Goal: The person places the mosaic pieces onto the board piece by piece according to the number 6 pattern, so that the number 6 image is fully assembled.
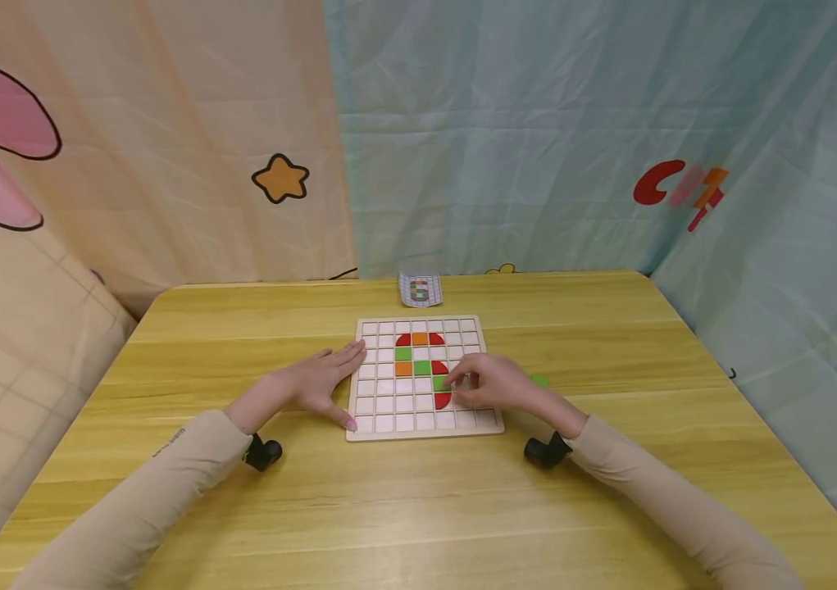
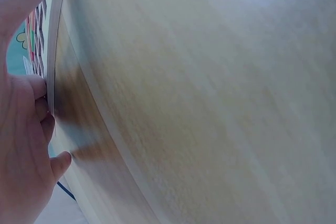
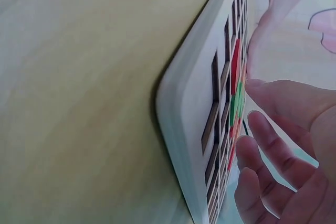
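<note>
A white square-celled wooden board [image 1: 425,435] lies on the table, bearing red rounded tiles [image 1: 442,401], orange square tiles [image 1: 404,369] and green square tiles [image 1: 421,367] in its cells. My left hand [image 1: 315,383] rests along the board's left edge with fingers spread; in the left wrist view its fingers touch the board's side. Over the right half of the board, my right hand [image 1: 495,383] has its index fingertip at a green tile [image 1: 439,383] above the lowest red one. Its fingers bend loosely in the right wrist view, with no piece visible between thumb and fingers.
Behind the board stands a small picture card [image 1: 420,290] showing a coloured figure on a grid. A loose green piece [image 1: 539,381] lies on the table [image 1: 418,516] just beyond the right wrist. Printed curtains [image 1: 477,164] hang behind and beside the table.
</note>
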Demonstrator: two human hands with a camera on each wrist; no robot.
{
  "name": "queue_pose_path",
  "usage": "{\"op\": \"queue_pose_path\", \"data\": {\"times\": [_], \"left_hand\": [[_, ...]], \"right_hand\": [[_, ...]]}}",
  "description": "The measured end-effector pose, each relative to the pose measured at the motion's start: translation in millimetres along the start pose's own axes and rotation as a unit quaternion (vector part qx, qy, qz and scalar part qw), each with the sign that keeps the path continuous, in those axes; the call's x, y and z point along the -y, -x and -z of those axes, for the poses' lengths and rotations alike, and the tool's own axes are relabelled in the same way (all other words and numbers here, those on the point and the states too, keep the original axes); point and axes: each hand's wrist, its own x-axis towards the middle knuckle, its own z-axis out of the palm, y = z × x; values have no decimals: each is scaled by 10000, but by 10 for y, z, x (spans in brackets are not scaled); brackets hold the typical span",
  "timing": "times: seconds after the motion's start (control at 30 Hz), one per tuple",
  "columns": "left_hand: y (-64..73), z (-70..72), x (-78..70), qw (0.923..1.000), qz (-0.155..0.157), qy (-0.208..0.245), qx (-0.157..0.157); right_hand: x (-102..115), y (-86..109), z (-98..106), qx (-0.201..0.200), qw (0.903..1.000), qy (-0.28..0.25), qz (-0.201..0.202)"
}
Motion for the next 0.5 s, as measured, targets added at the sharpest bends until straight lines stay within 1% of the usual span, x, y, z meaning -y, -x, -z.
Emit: {"op": "queue_pose_path", "data": {"times": [0.23, 0.5], "left_hand": [[-6, -3, 3, 10000, 31, -47, 26], [-9, -13, 17, 10000, 20, -54, 6]], "right_hand": [[-57, 81, 98, -259, 9996, 92, -76], [-212, 190, 248, -402, 9989, 39, -243]]}}
